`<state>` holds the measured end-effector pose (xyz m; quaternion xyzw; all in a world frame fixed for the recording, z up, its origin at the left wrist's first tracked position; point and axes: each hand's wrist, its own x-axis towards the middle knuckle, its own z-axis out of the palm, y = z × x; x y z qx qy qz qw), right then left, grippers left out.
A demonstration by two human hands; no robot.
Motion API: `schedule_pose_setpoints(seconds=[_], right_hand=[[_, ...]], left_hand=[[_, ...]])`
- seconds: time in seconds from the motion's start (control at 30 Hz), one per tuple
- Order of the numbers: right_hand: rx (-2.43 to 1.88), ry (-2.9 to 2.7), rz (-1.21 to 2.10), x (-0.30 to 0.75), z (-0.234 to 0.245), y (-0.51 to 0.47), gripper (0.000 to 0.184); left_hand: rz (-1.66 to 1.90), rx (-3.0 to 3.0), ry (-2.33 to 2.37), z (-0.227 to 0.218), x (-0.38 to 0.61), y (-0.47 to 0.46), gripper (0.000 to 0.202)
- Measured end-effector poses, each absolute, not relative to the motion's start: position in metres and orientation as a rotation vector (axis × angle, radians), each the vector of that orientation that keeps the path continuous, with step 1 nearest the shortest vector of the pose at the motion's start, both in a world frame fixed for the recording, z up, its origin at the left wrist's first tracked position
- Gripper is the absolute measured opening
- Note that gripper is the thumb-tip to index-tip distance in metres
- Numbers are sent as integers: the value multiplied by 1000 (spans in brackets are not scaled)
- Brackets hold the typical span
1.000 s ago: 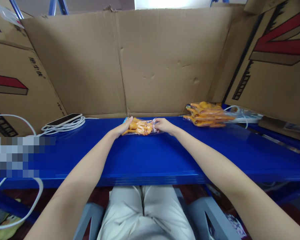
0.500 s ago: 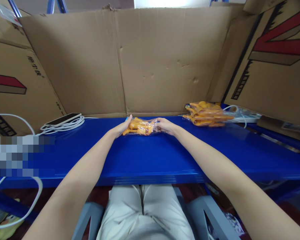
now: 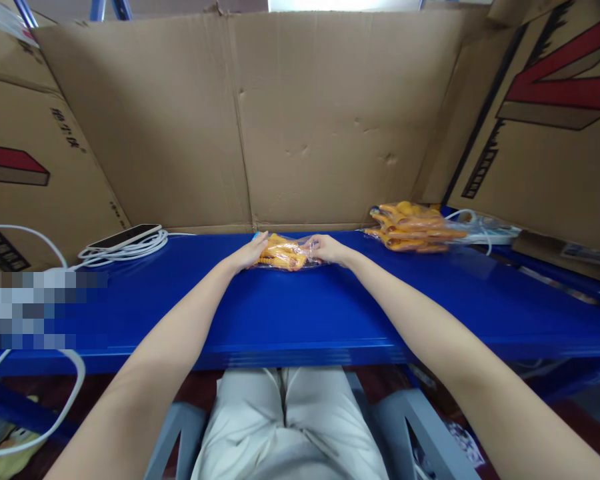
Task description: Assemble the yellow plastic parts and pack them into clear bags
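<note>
A clear plastic bag of orange items [image 3: 283,253] lies on the blue table [image 3: 300,307] straight in front of me; the wrapping blurs what kind of items they are. My left hand [image 3: 251,253] grips the left end of the bag, its fingers laid over the top beside a small blue patch. At the other end, my right hand [image 3: 325,249] pinches the loose plastic between thumb and fingers. Farther right rests a larger clear bag of orange items [image 3: 413,228], which neither hand touches.
Cardboard panels [image 3: 330,120] wall in the back and both sides. A phone [image 3: 125,237] sits on a coiled white cable [image 3: 130,253] at the left. White cable and packets [image 3: 490,231] lie behind the larger bag. Grey chair arms [image 3: 410,407] flank my legs below the table edge.
My left hand has shifted slightly right and farther over the bag's left end, covering more of it. The right hand stays at the other end.
</note>
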<state>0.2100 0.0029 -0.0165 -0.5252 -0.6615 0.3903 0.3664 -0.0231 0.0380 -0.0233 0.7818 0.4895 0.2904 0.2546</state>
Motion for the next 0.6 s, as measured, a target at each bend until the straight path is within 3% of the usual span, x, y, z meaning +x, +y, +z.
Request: schedule_pose_setpoints(seconds=[0.17, 0.43, 0.6], right_hand=[[-1375, -1708, 890, 207, -8, -3, 14], [-1237, -1615, 1099, 206, 2, -8, 43], [-1178, -1844, 1018, 201, -3, -12, 20]], left_hand=[[699, 2408, 1440, -29, -30, 48, 56], [693, 2421, 1559, -24, -30, 41, 60], [747, 2351, 1618, -19, -28, 35, 64]])
